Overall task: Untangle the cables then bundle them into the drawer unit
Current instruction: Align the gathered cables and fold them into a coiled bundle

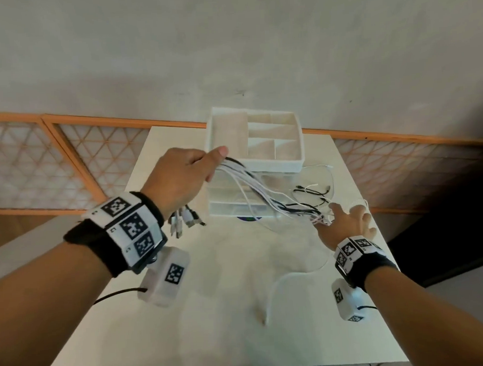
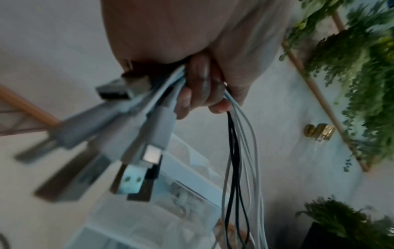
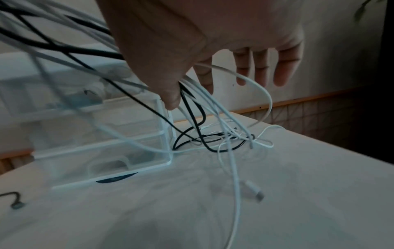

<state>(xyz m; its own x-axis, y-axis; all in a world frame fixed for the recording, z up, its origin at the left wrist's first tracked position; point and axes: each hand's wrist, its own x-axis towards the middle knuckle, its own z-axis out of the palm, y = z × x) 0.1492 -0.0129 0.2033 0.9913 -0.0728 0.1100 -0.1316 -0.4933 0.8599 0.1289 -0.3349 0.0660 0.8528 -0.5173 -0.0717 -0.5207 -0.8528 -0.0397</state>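
My left hand (image 1: 198,171) is raised in front of the drawer unit (image 1: 272,162) and grips a bundle of white and black cables (image 1: 263,193). Their USB plugs (image 1: 184,221) hang below my fist, blurred and close in the left wrist view (image 2: 132,176). The bundle slopes down to my right hand (image 1: 347,219) near the table's right edge. There the cables (image 3: 198,104) pass between thumb and forefinger, while the other fingers (image 3: 260,67) are spread straight. The loose ends lie tangled on the table (image 3: 224,139) beside the unit (image 3: 106,151).
A single white cable (image 1: 270,297) lies loose on the white table (image 1: 186,337) near the front. More black and white ends (image 1: 315,192) sit right of the unit. An orange-framed lattice (image 1: 68,162) runs behind the table. Plants (image 2: 362,84) hang on the wall.
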